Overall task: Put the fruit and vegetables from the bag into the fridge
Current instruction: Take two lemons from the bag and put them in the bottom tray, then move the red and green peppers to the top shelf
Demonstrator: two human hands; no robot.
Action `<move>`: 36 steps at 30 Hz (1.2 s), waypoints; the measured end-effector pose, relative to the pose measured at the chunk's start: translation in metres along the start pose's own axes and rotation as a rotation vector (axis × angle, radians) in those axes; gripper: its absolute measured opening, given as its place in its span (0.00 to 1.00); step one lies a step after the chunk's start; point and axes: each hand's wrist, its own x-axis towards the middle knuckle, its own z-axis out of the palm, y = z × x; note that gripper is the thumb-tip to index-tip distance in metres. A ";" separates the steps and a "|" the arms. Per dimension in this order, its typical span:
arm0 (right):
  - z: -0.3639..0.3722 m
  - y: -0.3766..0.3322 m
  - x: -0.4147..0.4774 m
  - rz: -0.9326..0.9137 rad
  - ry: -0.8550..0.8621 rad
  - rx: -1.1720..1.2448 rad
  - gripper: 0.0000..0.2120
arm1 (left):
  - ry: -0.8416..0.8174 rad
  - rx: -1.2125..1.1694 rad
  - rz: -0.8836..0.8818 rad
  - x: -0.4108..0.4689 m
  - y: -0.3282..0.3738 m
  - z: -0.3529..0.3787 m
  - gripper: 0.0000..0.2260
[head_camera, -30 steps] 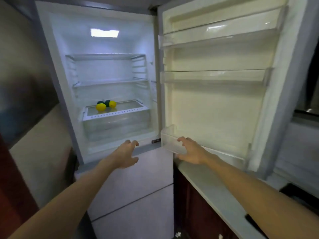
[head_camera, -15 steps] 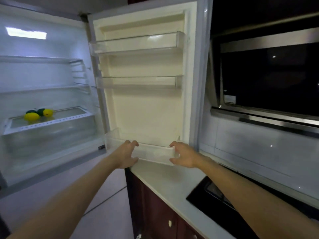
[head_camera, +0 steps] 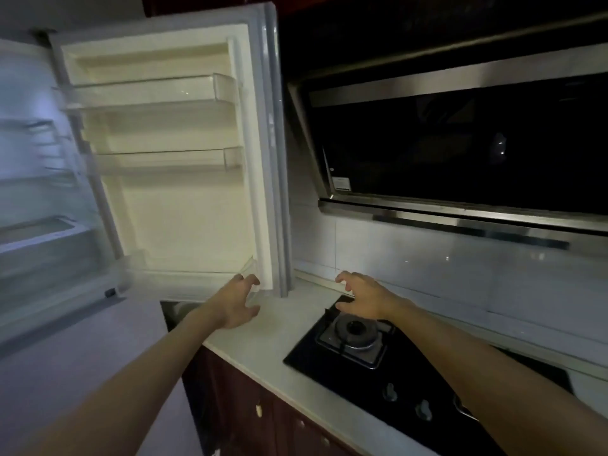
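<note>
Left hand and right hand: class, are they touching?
Apart. The head view shows white worktop between the left hand and the right hand.

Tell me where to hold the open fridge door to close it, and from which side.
I would take the fridge door by its free upright edge, where the grey seal runs, farthest from the hinge side. Come from the right, low down, near the left hand. The door shelves look too weak to pull.

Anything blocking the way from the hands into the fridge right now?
Nothing visible. The fridge door stands wide open, and the shelves at the left look unobstructed. The left hand and right hand, both empty, hover over the counter and stove. The bag is out of view, so its path can't be judged.
</note>
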 end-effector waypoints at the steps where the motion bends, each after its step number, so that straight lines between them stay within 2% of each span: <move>1: -0.005 0.007 -0.009 0.006 0.003 -0.004 0.28 | -0.006 0.009 0.017 -0.001 0.011 0.004 0.25; 7: -0.030 0.056 -0.069 0.056 0.036 -0.056 0.28 | -0.040 0.090 0.108 -0.008 0.088 0.030 0.26; 10: -0.037 0.094 -0.114 0.120 0.032 -0.085 0.30 | -0.071 0.029 0.176 -0.009 0.135 0.050 0.27; 17: -0.065 0.183 -0.238 0.405 0.051 -0.090 0.31 | -0.145 -0.064 0.378 0.001 0.242 0.100 0.23; 22: -0.085 0.231 -0.325 0.591 0.151 -0.077 0.33 | -0.235 -0.078 0.576 0.011 0.339 0.136 0.25; 29: -0.101 0.281 -0.448 0.847 0.230 -0.085 0.38 | -0.343 -0.106 0.850 0.009 0.476 0.188 0.24; 32: -0.111 0.293 -0.492 0.939 0.298 -0.106 0.31 | -0.381 -0.135 0.951 0.006 0.527 0.209 0.24; 36: -0.119 0.308 -0.538 1.069 0.336 -0.133 0.35 | -0.450 -0.162 1.073 0.004 0.589 0.232 0.24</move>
